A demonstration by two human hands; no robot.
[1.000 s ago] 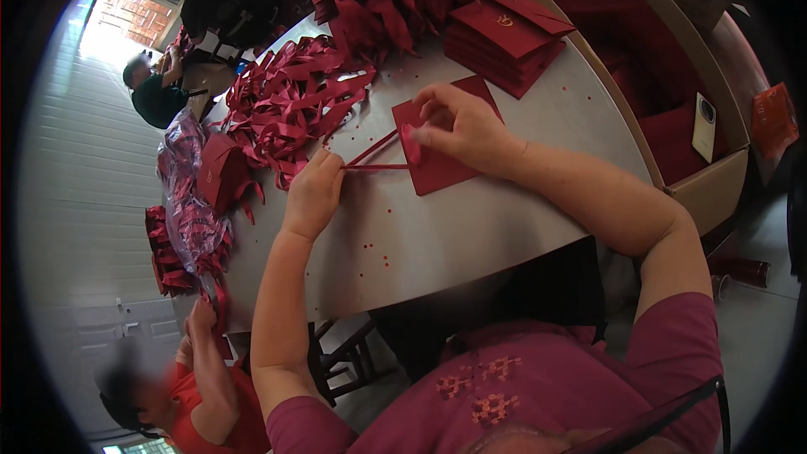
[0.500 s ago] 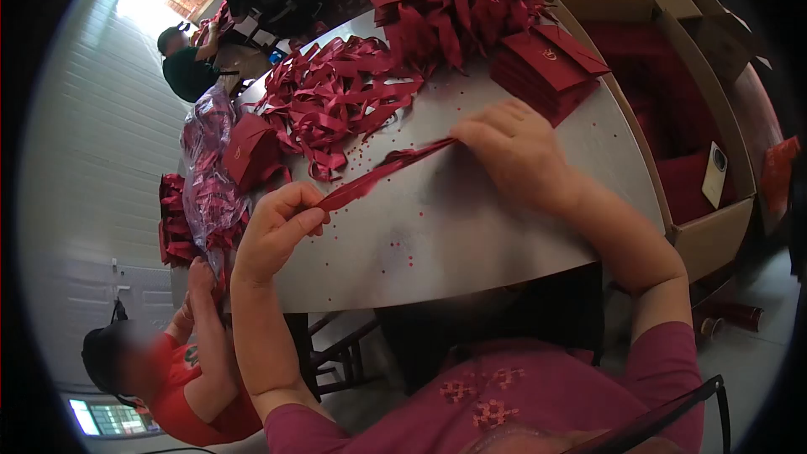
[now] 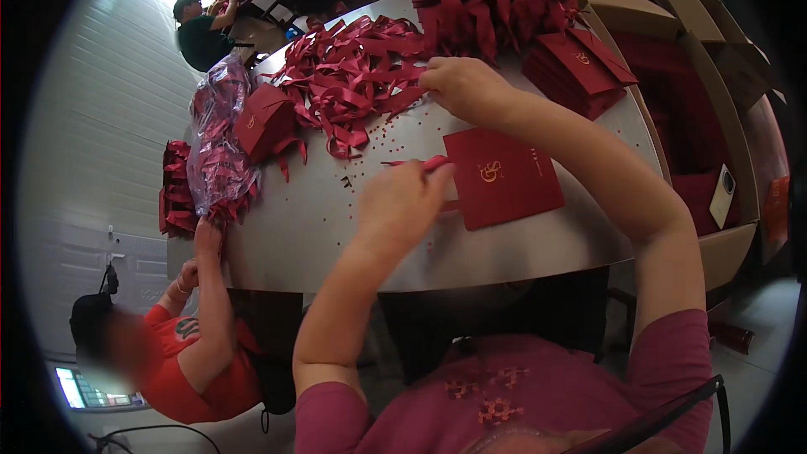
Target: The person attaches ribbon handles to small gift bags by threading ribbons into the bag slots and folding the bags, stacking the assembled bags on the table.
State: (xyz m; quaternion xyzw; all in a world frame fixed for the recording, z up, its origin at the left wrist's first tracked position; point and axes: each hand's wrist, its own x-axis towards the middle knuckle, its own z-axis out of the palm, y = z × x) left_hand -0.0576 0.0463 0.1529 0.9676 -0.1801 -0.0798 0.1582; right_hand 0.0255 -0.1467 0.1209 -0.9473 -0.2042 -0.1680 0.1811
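Observation:
A flat red bag with gold print [image 3: 504, 178] lies on the grey table [image 3: 303, 244]. Just left of it is my left hand [image 3: 399, 202], its fingers closed on a red ribbon [image 3: 435, 163]. Above the bag, my right hand [image 3: 462, 88] reaches to the right edge of the red ribbon heap [image 3: 345, 76]. Its fingers are pinched, and what they hold, if anything, is too small to make out.
Red bags with ribbons [image 3: 496, 8] and a bag stack [image 3: 580, 71] stand at the back. An open carton [image 3: 744, 143] is at the right. A plastic-wrapped bundle [image 3: 220, 143] lies left, beside a person in red [image 3: 202, 361]. Another person [image 3: 202, 38] is farther back.
The red bag now lies flat in front of me. My left hand has moved right beside it. My right hand has moved left and back to the heap; the ribbon is no longer stretched between my hands.

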